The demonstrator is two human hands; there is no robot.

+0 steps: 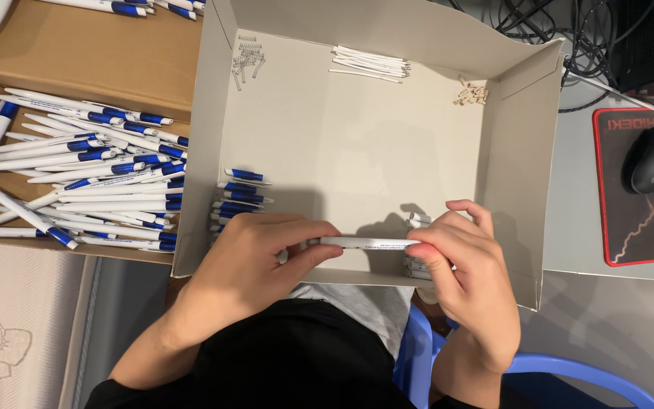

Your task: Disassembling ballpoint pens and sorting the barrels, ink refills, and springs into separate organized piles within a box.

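- Head view: nearest the camera, the left hand point(255, 254) and right hand point(463, 261) pinch opposite ends of one white pen barrel point(369, 243).
- The barrel's long axis runs left to right, level, bridging both hands above the grey cardboard tray point(516, 174).
- Blue pen caps point(240, 198) lie just beyond the left hand; white barrel pieces point(418, 265) sit under the right.
- Finished blue-and-white pens point(85, 174) fill the brown box, further left.

A black computer mouse point(651, 160) sits on a dark, red-edged mouse pad point(639, 242) at the right. Black cables point(569, 30) tangle above it. A blue plastic chair point(569, 371) shows below. A beige quilted cushion point(9, 326) lies lower left.
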